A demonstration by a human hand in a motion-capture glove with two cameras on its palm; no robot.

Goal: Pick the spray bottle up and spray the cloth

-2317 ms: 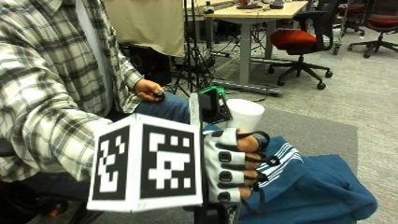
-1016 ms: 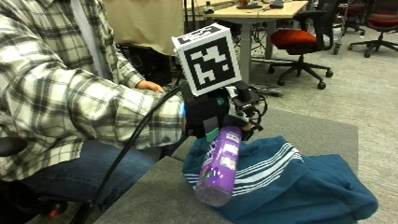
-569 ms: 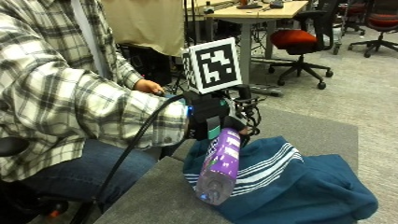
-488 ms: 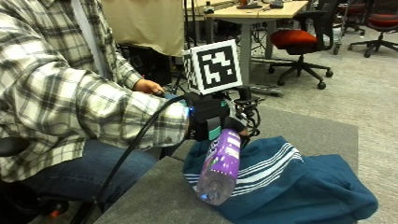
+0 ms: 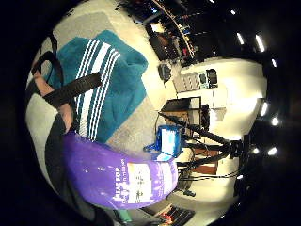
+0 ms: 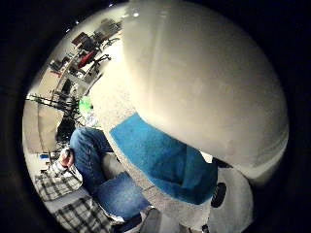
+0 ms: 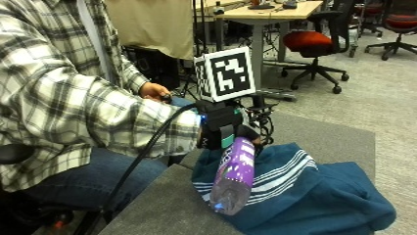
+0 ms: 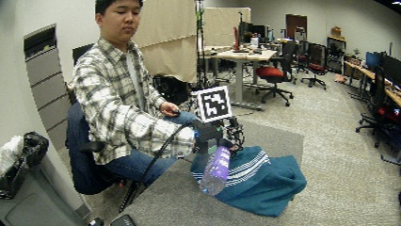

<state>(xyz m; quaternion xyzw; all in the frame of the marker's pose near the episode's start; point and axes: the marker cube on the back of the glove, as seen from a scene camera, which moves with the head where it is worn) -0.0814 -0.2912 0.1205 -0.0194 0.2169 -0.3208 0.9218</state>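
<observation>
So on the left there's the person in the plaid shirt (image 7: 72,93) sitting at the grey table (image 7: 163,205), bare left hand (image 7: 155,91) resting back by their lap. Moving right, the gloved right hand (image 7: 224,132) is curled around the top end of the purple spray bottle (image 7: 232,176), up by its head. The bottle hangs tilted with its base down and toward the table's near edge, held above the near edge of the teal striped cloth (image 7: 306,196); can't tell if the base touches it. The cloth is bunched up on the table and runs off to the right.

Compared with half a second ago, basically nothing's changed: same grip, same tilt, maybe the base a touch lower. Two-ish seconds back the hand was palm-up with the white spray head poking above it, so the bottle has been swung over since then.

From the palm cameras: purple body with its label (image 5: 117,181) right against the palm, cloth (image 5: 113,80) underneath, and the white spray head (image 6: 199,82) filling the thumb-side view.
</observation>
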